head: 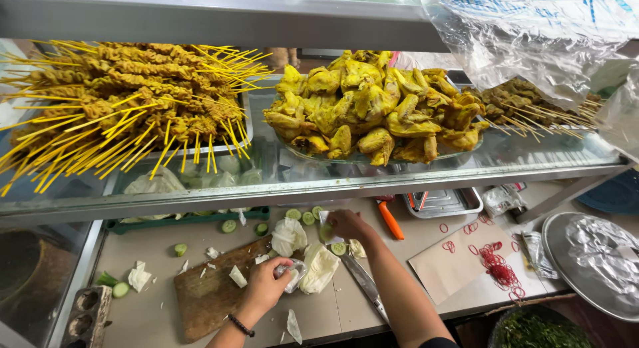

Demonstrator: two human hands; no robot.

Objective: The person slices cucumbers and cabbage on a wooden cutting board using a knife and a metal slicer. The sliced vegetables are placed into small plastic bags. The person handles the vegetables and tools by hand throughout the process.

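Nearest the camera, the person's two bare forearms enter from the lower edge; the left hand (pixel 266 286), wearing a dark beaded bracelet (pixel 241 325) at the wrist, is curled shut around a small clear plastic bag (pixel 293 273), its fingers pinching the crumpled film. Directly beneath and to the left of this grip lies a worn brown wooden chopping board (pixel 206 295) bearing pale cabbage scraps (pixel 237 276). Just to the right of the held bag rest loose pale green cabbage leaves (pixel 319 267), and beyond these the right hand (pixel 347 224) is closed, fingertips pressed together on a green cucumber slice (pixel 326 232); how firmly it pinches cannot be told. Further round cucumber slices (pixel 301 216) lie scattered just past the right hand's fingers. A long steel knife blade (pixel 363 281) lies on the pale tabletop (pixel 153 308) beneath the right forearm, and an orange-handled tool (pixel 390 223) lies just to the right of the right hand. Well to the right of both grips sit a brown paper sheet (pixel 446 268), a heap of red rubber bands (pixel 499 268) and a round metal tray covered in foil (pixel 599 255). Above both hands, a glass shelf (pixel 266 185) carries yellow-stick meat skewers (pixel 126 101) and a platter of yellow cooked chicken pieces (pixel 366 108).
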